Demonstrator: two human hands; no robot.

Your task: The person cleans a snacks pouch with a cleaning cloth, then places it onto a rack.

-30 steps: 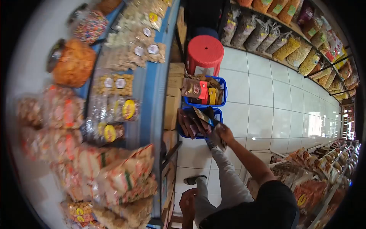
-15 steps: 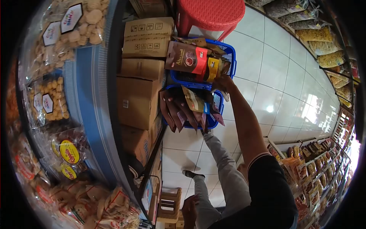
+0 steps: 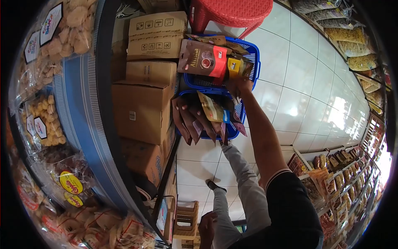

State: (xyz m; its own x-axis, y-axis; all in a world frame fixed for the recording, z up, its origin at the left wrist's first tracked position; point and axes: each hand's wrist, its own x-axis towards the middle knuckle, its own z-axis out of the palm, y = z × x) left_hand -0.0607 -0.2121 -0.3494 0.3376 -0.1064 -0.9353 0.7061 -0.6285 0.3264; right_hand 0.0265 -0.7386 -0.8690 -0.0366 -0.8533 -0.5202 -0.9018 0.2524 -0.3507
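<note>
Head view: right hand [image 3: 237,85] stretched out to far blue basket [image 3: 253,54] on floor, fingers curled on yellow packet [image 3: 234,66] at basket's near edge. Big brown-and-red pouch [image 3: 202,59] sticks up beside it. Near blue basket [image 3: 232,132] just below, full of dark pouches [image 3: 191,122]. Red stool [image 3: 230,13] past far basket. Cardboard boxes [image 3: 143,108] stacked under blue shelf edge [image 3: 83,124]. Left hand [image 3: 206,227] low by knee; finger state cannot tell.

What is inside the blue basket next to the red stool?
The blue basket holds snack packets: a big brown and red packet and a yellow packet. The right hand reaches in there. The packets hide the basket's bottom.
</note>
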